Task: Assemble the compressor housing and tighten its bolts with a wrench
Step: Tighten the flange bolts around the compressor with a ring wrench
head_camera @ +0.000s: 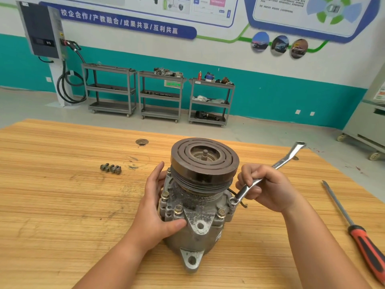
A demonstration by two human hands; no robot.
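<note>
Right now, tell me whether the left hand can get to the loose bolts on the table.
Probably yes. The left hand holds the compressor housing, and only bare table lies between it and the loose bolts; it must let go first.

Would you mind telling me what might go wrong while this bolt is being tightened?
The wrench meets the bolt at a slant under the pulley, so it may slip and round the head. The compressor stands upright, steadied only by the left hand; a pull by the right hand could tip it.
</note>
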